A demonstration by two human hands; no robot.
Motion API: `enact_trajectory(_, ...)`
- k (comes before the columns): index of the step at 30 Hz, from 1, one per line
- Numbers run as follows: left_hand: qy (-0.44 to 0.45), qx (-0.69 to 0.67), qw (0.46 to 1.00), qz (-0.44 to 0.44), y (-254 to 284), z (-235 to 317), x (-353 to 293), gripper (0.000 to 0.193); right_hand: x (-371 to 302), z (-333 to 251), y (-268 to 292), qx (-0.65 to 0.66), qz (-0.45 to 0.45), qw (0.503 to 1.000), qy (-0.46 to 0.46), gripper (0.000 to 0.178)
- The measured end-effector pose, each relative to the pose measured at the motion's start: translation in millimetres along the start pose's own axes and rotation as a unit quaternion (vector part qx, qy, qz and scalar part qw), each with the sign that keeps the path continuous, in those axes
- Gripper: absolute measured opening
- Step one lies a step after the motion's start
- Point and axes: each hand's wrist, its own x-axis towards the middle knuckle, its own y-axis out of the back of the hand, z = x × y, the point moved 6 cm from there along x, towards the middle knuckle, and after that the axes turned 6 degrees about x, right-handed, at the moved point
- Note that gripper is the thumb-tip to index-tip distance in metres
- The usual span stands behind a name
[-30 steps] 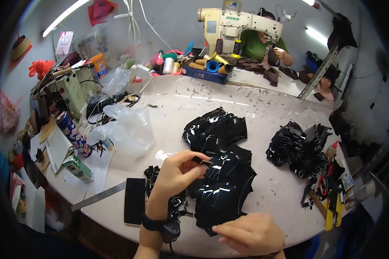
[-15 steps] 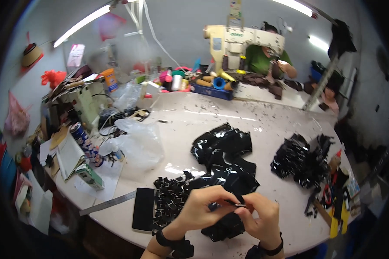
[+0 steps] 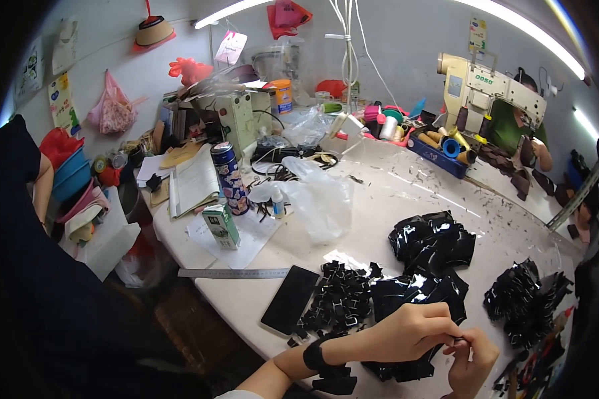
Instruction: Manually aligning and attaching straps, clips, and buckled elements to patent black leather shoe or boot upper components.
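My left hand (image 3: 412, 329) and my right hand (image 3: 476, 366) meet at their fingertips over the work table. Both are closed in a pinch on something small and dark, mostly hidden by the fingers. Under and behind them lie glossy black pieces (image 3: 432, 243) of sheet material in a loose, overlapping heap. Left of that heap is a pile of black binder clips (image 3: 338, 299) with silvery wire handles. A black band (image 3: 316, 356) circles my left wrist, with dark pieces hanging by it.
A phone (image 3: 291, 299) and a steel ruler (image 3: 233, 273) lie near the front edge. A green-white carton (image 3: 221, 227), a patterned tumbler (image 3: 229, 179) and a clear plastic bag (image 3: 323, 206) stand farther back. Another black heap (image 3: 519, 299) lies right. A person stands left; another sits behind a sewing machine (image 3: 479, 86).
The view has swung left, so the table's things sit farther right in it. A standing person now shows at the left. My hands still pinch together at the fingertips.
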Motion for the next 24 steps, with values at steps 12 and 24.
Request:
enact_trajectory(12,0.032,-0.067,0.996,0.046,-1,2,-6,0.012,-10,-8,5,0.019,0.027,0.999,-0.006,0.024)
enact_trajectory(24,-0.058,-0.079,0.995,0.02,-3,16,-7,0.011,-13,-18,9,0.074,0.031,0.995,0.068,0.02)
